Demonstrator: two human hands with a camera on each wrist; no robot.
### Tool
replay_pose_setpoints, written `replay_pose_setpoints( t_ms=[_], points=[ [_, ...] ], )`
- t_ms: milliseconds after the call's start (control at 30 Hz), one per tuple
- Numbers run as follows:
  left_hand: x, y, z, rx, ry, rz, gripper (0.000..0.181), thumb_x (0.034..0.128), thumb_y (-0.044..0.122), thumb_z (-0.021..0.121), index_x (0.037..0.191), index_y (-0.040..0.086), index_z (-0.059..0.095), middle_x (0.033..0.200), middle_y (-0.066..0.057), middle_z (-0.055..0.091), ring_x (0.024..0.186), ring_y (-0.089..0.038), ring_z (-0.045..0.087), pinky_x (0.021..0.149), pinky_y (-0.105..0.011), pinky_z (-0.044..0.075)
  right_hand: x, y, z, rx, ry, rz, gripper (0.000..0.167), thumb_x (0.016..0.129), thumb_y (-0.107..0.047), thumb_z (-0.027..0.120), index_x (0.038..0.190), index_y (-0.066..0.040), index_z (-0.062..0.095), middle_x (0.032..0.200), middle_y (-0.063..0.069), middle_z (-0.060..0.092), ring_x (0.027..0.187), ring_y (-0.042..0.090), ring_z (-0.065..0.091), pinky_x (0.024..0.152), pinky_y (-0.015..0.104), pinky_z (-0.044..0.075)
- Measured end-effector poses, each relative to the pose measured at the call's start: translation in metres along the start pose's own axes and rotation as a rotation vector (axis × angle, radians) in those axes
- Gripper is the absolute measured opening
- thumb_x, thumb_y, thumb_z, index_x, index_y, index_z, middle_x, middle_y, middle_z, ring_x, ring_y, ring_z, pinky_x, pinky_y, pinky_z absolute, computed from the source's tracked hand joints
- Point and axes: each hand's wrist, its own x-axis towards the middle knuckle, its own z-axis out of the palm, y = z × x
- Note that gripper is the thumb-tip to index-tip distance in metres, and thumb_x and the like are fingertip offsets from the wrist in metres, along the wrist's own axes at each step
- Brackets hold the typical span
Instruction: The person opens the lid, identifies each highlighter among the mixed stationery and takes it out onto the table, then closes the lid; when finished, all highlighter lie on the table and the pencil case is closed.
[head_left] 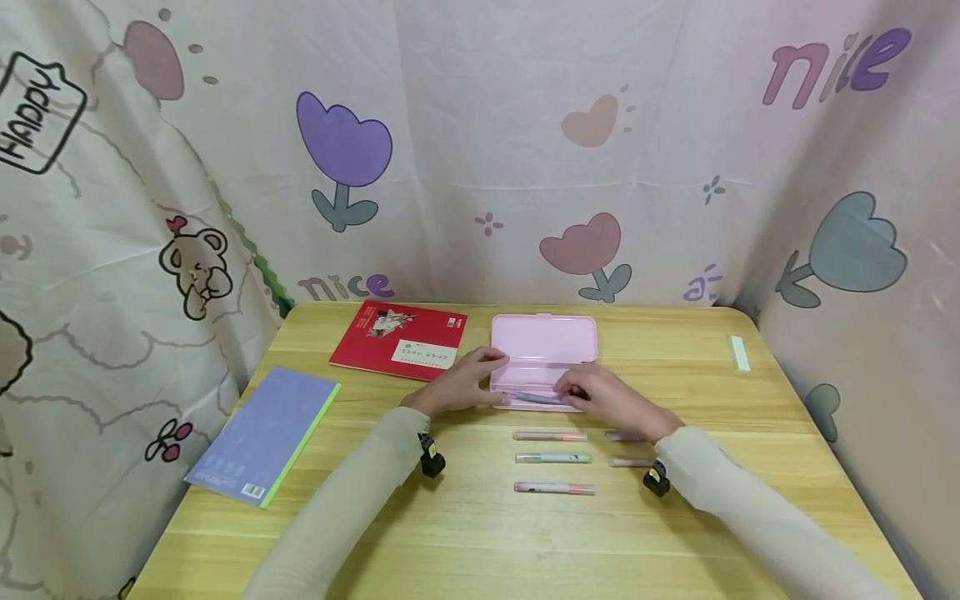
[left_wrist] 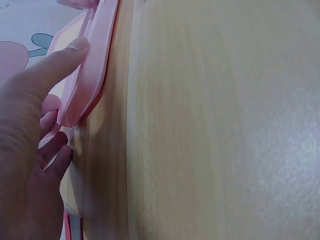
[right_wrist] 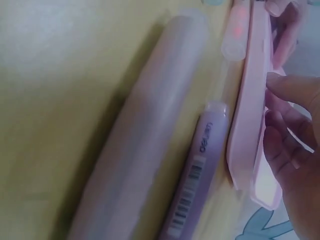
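Observation:
A pink pencil case lies with its lid raised toward the back of the table. My left hand steadies the case's left end; its thumb is on the front wall and the other fingers curl around the corner. Inside the front compartment lies a slim bluish-grey pen. At the pen's right end, the curled fingers of my right hand pinch it, reaching in over the case's front wall; the exact contact is hidden. Just in front, a purple highlighter lies under the right wrist.
Several pens lie before the case: an orange-tipped one, a green one, a pink one and a pale one. A red booklet and a purple notebook lie left. A pale strip lies far right.

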Motion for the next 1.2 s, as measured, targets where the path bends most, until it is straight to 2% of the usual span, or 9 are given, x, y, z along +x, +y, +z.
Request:
replay_pose_setpoints(
  t_ms=[133, 333, 600, 867, 967, 1200],
  points=[
    [0.001, -0.001, 0.001, 0.008, 0.002, 0.002, 0.088, 0.0951, 0.048, 0.082, 0.168, 0.019, 0.043, 0.172, -0.001, 0.038, 0.159, -0.025, 0.033, 0.133, -0.052, 0.034, 0.004, 0.001, 0.001, -0.039, -0.018, -0.027, 0.012, 0.102, -0.008, 0.077, 0.113, -0.011, 0.080, 0.108, -0.001, 0.077, 0.097, 0.014, 0.067, 0.087, 0.034, 0.061],
    [0.001, -0.001, 0.000, 0.001, 0.000, 0.008, 0.089, 0.0946, 0.049, 0.082, 0.168, 0.018, 0.044, 0.171, -0.002, 0.038, 0.159, -0.026, 0.033, 0.133, -0.053, 0.033, 0.011, -0.009, -0.001, -0.081, -0.060, 0.021, 0.011, 0.101, -0.010, 0.078, 0.111, -0.013, 0.080, 0.106, -0.003, 0.077, 0.102, 0.015, 0.066, 0.094, 0.041, 0.060],
    [0.001, 0.000, 0.002, 0.004, -0.002, -0.020, 0.089, 0.0937, 0.051, 0.083, 0.168, 0.021, 0.044, 0.172, -0.001, 0.038, 0.158, -0.025, 0.033, 0.132, -0.053, 0.035, 0.016, -0.015, 0.001, -0.136, -0.044, -0.035, 0.010, 0.097, -0.005, 0.082, 0.107, -0.009, 0.084, 0.103, 0.002, 0.082, 0.095, 0.015, 0.071, 0.088, 0.037, 0.064],
    [0.001, -0.001, 0.002, 0.005, -0.011, -0.010, 0.090, 0.0941, 0.051, 0.083, 0.169, 0.020, 0.043, 0.172, -0.001, 0.037, 0.158, -0.025, 0.033, 0.133, -0.052, 0.035, 0.016, -0.014, 0.003, -0.163, -0.058, -0.023, 0.016, 0.099, -0.009, 0.081, 0.114, -0.008, 0.085, 0.112, 0.006, 0.081, 0.104, 0.019, 0.073, 0.093, 0.038, 0.064],
    [0.001, -0.001, 0.002, 0.013, -0.006, -0.003, 0.089, 0.0947, 0.050, 0.082, 0.168, 0.020, 0.043, 0.172, -0.001, 0.038, 0.158, -0.025, 0.034, 0.132, -0.051, 0.035, 0.014, -0.013, 0.003, -0.181, -0.033, -0.040, 0.015, 0.100, -0.008, 0.080, 0.114, -0.006, 0.083, 0.111, 0.006, 0.076, 0.102, 0.019, 0.071, 0.092, 0.039, 0.064],
    [0.001, -0.001, 0.001, 0.020, 0.008, 0.004, 0.087, 0.0950, 0.047, 0.083, 0.168, 0.019, 0.044, 0.171, -0.002, 0.039, 0.157, -0.026, 0.035, 0.132, -0.051, 0.036, 0.010, -0.010, 0.000, -0.199, 0.086, -0.072, 0.014, 0.100, -0.004, 0.077, 0.113, -0.005, 0.073, 0.108, 0.006, 0.068, 0.101, 0.022, 0.067, 0.091, 0.041, 0.063]
  ],
)
